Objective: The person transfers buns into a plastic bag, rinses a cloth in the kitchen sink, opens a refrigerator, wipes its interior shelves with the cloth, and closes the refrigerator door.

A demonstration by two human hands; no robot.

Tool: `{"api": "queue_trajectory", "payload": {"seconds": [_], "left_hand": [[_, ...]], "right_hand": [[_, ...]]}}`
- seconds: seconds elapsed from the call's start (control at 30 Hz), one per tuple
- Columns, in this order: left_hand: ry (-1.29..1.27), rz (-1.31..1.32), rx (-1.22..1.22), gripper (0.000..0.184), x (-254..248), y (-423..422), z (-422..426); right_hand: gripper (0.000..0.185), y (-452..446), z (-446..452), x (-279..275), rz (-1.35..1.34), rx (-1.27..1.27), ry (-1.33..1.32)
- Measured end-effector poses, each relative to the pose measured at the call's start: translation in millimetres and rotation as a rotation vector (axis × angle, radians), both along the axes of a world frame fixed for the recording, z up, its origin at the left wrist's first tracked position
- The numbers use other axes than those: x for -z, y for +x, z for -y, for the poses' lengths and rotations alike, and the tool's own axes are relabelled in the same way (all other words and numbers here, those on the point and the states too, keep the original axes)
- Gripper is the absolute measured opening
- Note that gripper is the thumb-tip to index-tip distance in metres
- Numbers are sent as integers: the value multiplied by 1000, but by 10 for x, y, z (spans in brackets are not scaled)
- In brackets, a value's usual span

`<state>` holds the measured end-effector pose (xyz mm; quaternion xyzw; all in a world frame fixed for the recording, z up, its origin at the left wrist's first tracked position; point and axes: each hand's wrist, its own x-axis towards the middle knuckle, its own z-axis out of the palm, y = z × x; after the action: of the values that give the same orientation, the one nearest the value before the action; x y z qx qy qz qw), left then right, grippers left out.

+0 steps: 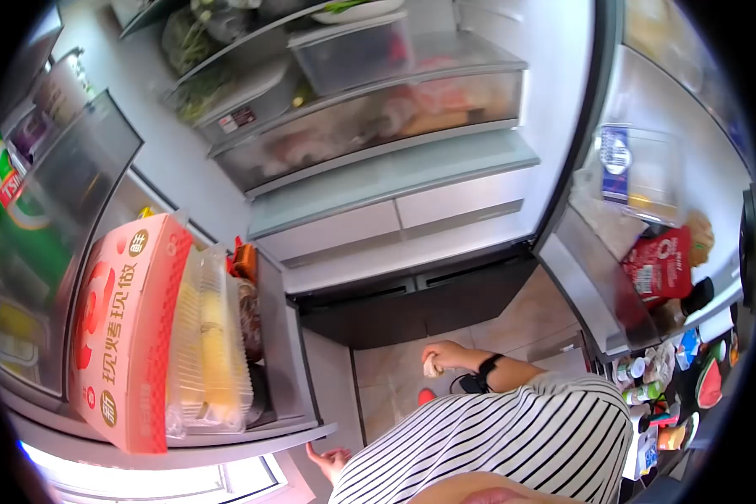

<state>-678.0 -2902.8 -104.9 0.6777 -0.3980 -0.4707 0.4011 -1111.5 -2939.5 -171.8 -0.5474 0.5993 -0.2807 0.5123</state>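
My right hand point(447, 356), with a dark band on its wrist, hangs low in front of the fridge, its fingers closed round a small pale item point(432, 367) that I cannot make out. By the bottom edge of the left fridge door, my left hand point(331, 459) has its fingers apart and holds nothing. Above it, the door shelf carries a pink box point(122, 336) with printed characters and a clear plastic pack of yellow food point(214, 336). Both fridge doors stand open.
Inside the fridge are a glass shelf point(395, 181), drawers point(328, 233) and a clear bin point(353, 55). The right door holds a clear container point(655, 176) and a red packet point(657, 267). A green bottle point(25, 227) is at far left. Assorted items stand at lower right.
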Motion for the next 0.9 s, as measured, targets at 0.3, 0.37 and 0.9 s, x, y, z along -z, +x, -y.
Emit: {"api": "queue_trajectory", "payload": {"seconds": [0.3,0.37,0.9], "left_hand": [[48,65,-229,87,-81,-20,410],[101,10,-186,87,-174,-43,374],[51,354,185,62,80,-1154,103]], "right_hand": [[46,-634,-2089,-518,537,833,25],[52,-737,-2509,-256,510,952,-23],[96,-795,-3749,-1409,548,1563,-457]]}}
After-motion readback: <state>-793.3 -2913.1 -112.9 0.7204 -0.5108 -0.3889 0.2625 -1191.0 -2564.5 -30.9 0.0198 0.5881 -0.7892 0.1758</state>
